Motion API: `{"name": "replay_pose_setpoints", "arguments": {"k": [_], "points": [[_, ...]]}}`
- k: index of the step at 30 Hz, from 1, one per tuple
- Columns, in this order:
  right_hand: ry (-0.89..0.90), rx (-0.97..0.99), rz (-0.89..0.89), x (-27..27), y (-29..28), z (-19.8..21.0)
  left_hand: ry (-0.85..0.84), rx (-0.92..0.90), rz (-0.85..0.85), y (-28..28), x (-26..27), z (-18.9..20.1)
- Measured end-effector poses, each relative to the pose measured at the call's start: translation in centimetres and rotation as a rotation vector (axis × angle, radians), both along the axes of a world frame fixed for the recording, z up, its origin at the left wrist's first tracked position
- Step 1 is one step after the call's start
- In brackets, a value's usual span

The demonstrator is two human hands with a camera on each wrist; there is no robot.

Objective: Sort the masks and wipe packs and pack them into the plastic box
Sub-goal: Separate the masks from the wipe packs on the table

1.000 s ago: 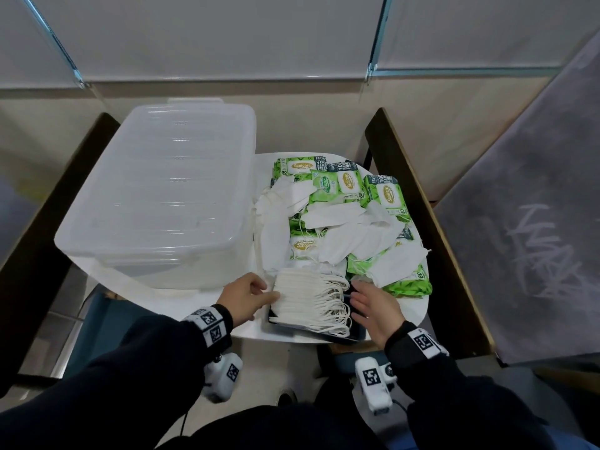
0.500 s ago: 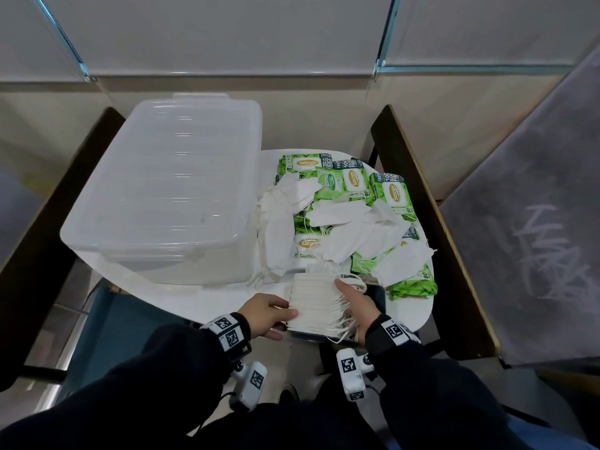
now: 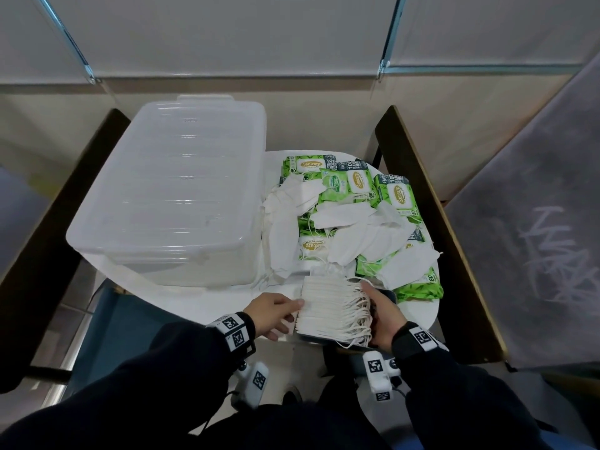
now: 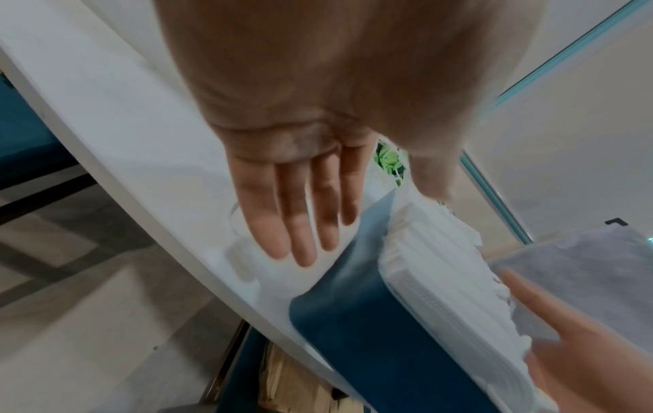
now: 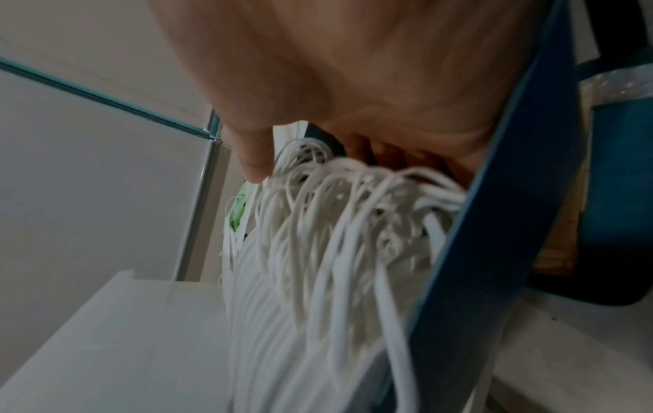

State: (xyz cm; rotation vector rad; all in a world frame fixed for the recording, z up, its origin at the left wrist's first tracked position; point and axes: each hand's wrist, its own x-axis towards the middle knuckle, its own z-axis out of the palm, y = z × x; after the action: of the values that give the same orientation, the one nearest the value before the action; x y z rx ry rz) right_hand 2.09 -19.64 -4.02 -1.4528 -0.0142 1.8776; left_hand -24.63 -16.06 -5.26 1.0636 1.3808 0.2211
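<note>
Masks were gathered into a neat stack (image 3: 331,308) at the near edge of the white table (image 3: 207,303), resting on a dark blue tray (image 4: 357,315) that overhung that edge. The stack was braced on its left side by the left hand (image 3: 271,315), whose fingers (image 4: 300,223) were seen lying straight, and was held at its ear-loop side by the right hand (image 3: 381,316), whose thumb and fingers were curled round the stack and the tray edge. Beyond the stack, loose masks (image 3: 354,228) were still mixed with green wipe packs (image 3: 357,186) in a heap. Left of the stack and farther back, the plastic box (image 3: 175,193) was seen with its lid on, apparently empty. Sorting was judged only partly done: one stack had been formed, the heap remained to be separated, and nothing had yet been packed.
</note>
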Motion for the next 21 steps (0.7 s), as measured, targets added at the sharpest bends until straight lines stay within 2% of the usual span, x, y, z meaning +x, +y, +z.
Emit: {"name": "replay_pose_setpoints", "arguments": {"k": [3, 7, 10, 14, 15, 18, 21], "points": [[0.043, -0.024, -0.058, 0.8, 0.1, -0.1, 0.103, 0.021, 0.069, 1.2, 0.1, -0.6], [0.058, -0.011, -0.057, 0.7, 0.0, -0.1, 0.089, -0.077, 0.022, 1.4, 1.4, -1.2], [0.030, -0.017, -0.083, 0.5, 0.2, -0.2, 0.007, -0.166, 0.015, 1.3, 2.7, -1.2], [0.011, 0.000, -0.104, 0.8, 0.3, -0.2, -0.215, -0.261, 0.168, 2.1, 3.0, -1.2], [-0.012, 0.015, -0.113, 0.8, 0.2, -0.2, -0.217, -0.222, 0.184, 2.4, 3.1, -1.1], [-0.072, 0.033, -0.120, 1.2, 0.2, -0.7, -0.082, -0.036, 0.133, 3.4, 3.5, -0.4], [-0.121, 0.064, -0.075, 1.0, 0.5, 0.0, 0.027, 0.065, 0.078, 4.6, 3.4, 0.3]]}}
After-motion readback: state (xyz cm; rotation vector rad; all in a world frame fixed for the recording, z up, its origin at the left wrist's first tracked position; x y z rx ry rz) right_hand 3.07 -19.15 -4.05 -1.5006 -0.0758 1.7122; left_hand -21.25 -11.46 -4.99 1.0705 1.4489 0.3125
